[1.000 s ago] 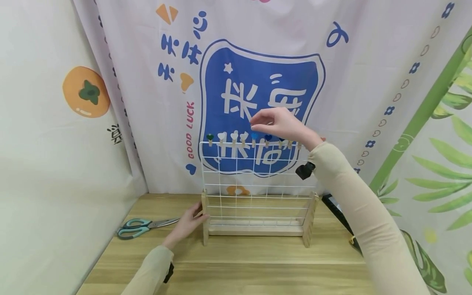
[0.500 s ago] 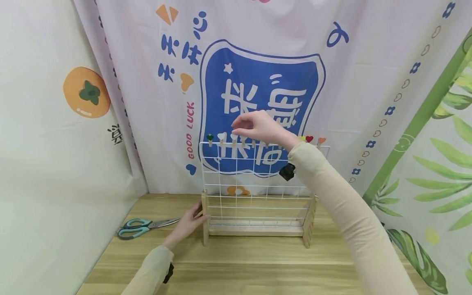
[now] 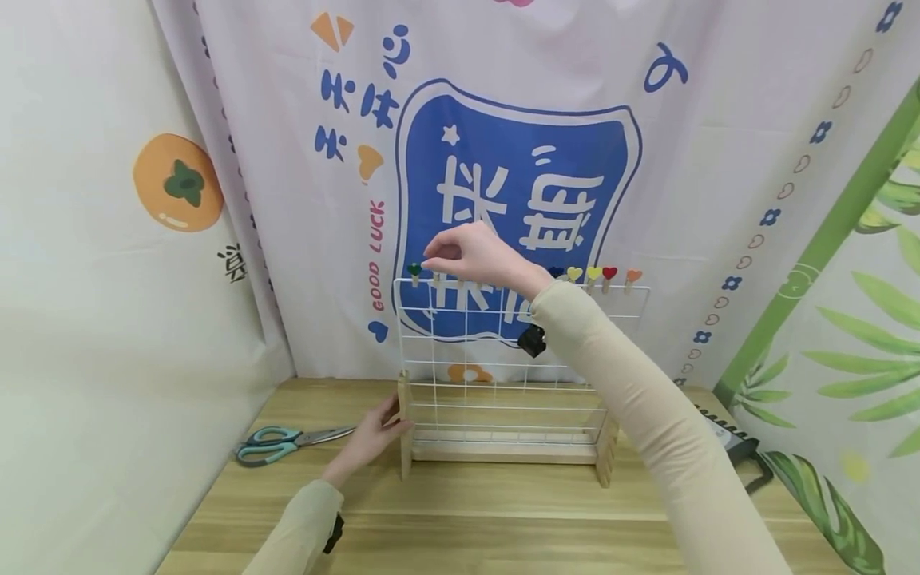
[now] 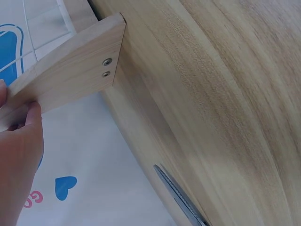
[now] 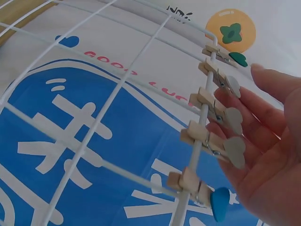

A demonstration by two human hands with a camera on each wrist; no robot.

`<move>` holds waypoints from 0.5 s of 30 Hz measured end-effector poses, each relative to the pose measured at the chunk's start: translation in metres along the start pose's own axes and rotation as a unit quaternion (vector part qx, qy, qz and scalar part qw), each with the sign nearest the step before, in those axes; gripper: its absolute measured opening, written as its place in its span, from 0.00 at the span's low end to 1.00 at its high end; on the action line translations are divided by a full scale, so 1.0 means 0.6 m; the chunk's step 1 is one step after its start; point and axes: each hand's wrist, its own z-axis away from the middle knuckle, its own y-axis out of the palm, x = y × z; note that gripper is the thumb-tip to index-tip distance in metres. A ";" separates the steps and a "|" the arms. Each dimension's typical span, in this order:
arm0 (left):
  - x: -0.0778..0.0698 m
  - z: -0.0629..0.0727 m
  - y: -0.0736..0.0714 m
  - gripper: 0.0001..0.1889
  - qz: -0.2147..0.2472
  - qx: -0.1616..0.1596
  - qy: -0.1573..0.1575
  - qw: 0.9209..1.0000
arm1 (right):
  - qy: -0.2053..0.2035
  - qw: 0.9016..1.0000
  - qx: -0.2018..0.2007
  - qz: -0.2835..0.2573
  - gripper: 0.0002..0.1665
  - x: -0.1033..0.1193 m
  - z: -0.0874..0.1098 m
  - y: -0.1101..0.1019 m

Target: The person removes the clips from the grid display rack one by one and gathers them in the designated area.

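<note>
A white wire grid rack (image 3: 466,343) stands upright on wooden legs. Small heart-topped clothespins line its top bar, among them a green one (image 5: 237,59), several white ones (image 5: 235,153) and a blue one (image 5: 219,205). My right hand (image 3: 470,251) hovers over the left part of that bar with fingers loosely bent. In the right wrist view its thumb is just short of the green heart, and its other fingers lie behind the white hearts, pinching none. My left hand (image 3: 370,439) grips the rack's left wooden leg (image 4: 75,66), thumb and fingers on opposite sides.
Teal-handled scissors (image 3: 283,443) lie left of the rack on the wooden table (image 3: 460,527). A black-edged object (image 3: 743,451) sits at the right, partly behind my right arm. A printed curtain (image 3: 719,200) hangs close behind the rack.
My right hand has moved left along the top bar towards the green clothespin, uncovering the yellow, red and orange hearts at the right. The left hand keeps its hold on the leg.
</note>
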 end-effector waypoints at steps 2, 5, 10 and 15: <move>-0.001 0.000 0.000 0.34 0.000 0.000 -0.002 1.000 | 0.001 1.000 -0.003 0.001 0.14 0.003 -0.002 0.003; -0.001 0.000 0.000 0.33 -0.002 0.001 -0.001 1.000 | 0.002 1.000 -0.005 -0.002 0.14 0.006 -0.007 0.008; 0.001 -0.001 0.000 0.33 0.000 0.001 0.002 1.000 | 0.003 1.000 0.000 -0.008 0.14 0.012 -0.014 0.016; 0.001 0.000 0.000 0.32 -0.001 0.001 -0.001 1.000 | -0.002 1.000 -0.013 -0.002 0.12 0.016 -0.017 0.024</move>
